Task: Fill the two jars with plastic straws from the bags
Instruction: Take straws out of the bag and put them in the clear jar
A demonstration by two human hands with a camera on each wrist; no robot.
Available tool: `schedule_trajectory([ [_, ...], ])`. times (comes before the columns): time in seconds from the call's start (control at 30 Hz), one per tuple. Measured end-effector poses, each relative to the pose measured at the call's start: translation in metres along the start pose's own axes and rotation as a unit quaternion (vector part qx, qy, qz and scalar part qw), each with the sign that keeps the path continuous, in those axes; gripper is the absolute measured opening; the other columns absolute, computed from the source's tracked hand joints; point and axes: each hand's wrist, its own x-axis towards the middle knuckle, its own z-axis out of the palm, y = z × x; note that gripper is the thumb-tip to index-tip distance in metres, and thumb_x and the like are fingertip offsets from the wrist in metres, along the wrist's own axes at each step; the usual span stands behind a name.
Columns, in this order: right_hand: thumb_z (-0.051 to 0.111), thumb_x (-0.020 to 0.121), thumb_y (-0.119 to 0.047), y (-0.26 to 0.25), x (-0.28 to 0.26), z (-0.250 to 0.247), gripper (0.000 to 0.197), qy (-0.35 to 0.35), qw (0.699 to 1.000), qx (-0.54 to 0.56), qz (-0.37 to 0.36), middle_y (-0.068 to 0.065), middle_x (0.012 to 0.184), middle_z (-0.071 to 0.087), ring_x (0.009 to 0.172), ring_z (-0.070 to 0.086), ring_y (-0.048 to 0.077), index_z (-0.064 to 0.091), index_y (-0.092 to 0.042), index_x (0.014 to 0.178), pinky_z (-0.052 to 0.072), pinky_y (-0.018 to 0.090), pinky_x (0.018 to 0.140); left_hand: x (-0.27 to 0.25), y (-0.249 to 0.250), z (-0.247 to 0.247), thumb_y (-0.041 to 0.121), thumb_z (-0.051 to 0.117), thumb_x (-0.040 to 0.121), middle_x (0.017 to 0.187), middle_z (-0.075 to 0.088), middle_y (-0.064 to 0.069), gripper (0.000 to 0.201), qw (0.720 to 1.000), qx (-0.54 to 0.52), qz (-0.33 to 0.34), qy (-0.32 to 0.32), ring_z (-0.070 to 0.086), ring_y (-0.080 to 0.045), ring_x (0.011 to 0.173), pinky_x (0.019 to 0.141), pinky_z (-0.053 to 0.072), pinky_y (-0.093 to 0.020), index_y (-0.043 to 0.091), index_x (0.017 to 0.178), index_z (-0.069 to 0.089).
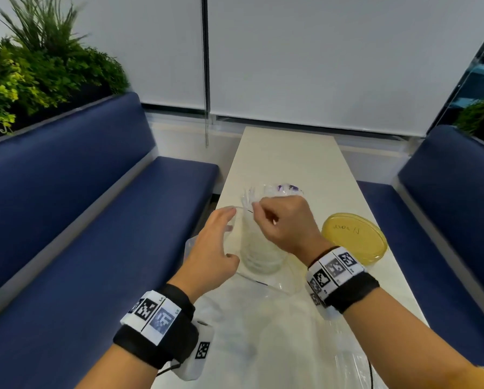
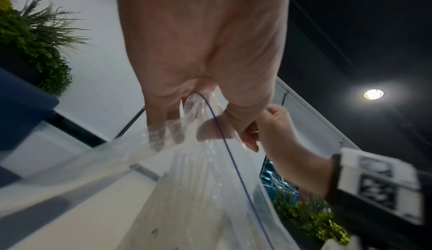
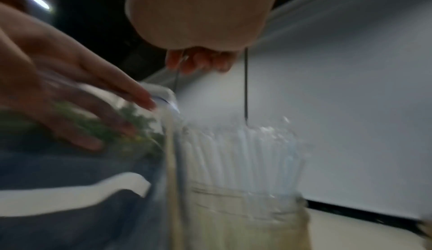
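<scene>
Straws (image 1: 259, 242) upright in jar (image 1: 263, 259), between left hand (image 1: 212, 248), right hand (image 1: 285, 223)

On a long pale table (image 1: 288, 153) between two blue benches (image 1: 95, 220), a clear jar (image 1: 260, 254) stands packed with clear straws (image 1: 248, 196). The left hand (image 1: 210, 248) reaches its straight fingers to the jar's side, while the right hand (image 1: 285, 223) pinches at the straw tops. A yellow lid (image 1: 354, 237) lies just right of the jar, and clear plastic bags (image 1: 277, 332) lie nearer the person.
</scene>
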Motion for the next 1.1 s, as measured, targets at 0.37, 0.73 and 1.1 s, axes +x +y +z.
schedule_trajectory([
  [0.37,0.072,0.065,-0.079,-0.044,-0.061,0.041,0.105,-0.623,0.736,-0.095,0.247,0.008,0.135,0.059,0.117,0.06,0.035,0.044,-0.019,0.146,0.05,0.044,0.098,-0.016,0.015,0.025,-0.018,0.058,0.073,0.162,0.017,0.018,0.099,0.998,0.001,0.059,-0.035,0.027,-0.01,0.149,0.118,0.037,-0.035,0.021,0.158,0.023],
  [0.73,0.058,0.095,-0.005,-0.056,-0.073,0.045,0.028,-0.674,0.69,-0.21,0.157,0.014,0.113,0.067,0.101,0.067,0.032,0.061,0.0,0.123,0.047,0.035,0.071,-0.03,0.012,0.026,-0.017,0.054,0.073,0.158,0.02,0.026,0.096,0.995,0.018,0.082,-0.047,0.033,-0.002,0.144,0.113,0.038,-0.018,0.026,0.155,0.029],
  [1.1,0.058,0.097,-0.025,-0.025,-0.011,-0.047,0.017,-0.619,0.756,-0.147,0.158,0.001,0.103,0.067,0.086,0.059,0.02,0.064,-0.017,0.11,0.044,0.03,0.07,-0.027,-0.001,0.014,0.014,0.057,0.093,0.158,0.033,0.012,0.065,0.99,0.138,-0.018,0.007,0.035,-0.01,0.143,0.112,0.028,-0.02,0.02,0.154,0.035],
])
